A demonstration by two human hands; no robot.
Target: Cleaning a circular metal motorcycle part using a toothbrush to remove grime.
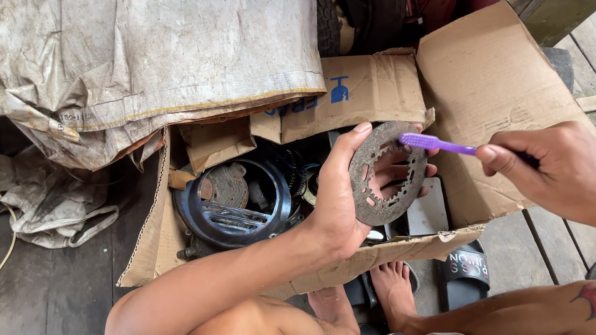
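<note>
Left hand [338, 201] gripping a rusty toothed ring [386, 172] over an open cardboard box [487, 78], right hand [558, 166] closed on a purple toothbrush [434, 143], bristles touching the ring's far edge

The toothbrush [438, 144] handle's end vanishes inside the right hand [559, 170]; the left hand's [341, 200] fingers sit mostly behind the toothed ring [388, 172] (tips showing).

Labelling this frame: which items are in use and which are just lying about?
In use:
- rusty toothed metal ring disc, in left hand
- purple toothbrush, in right hand

Lying about:
- open cardboard box
- dark round metal cover
- grey tarp
- black sandal
</note>
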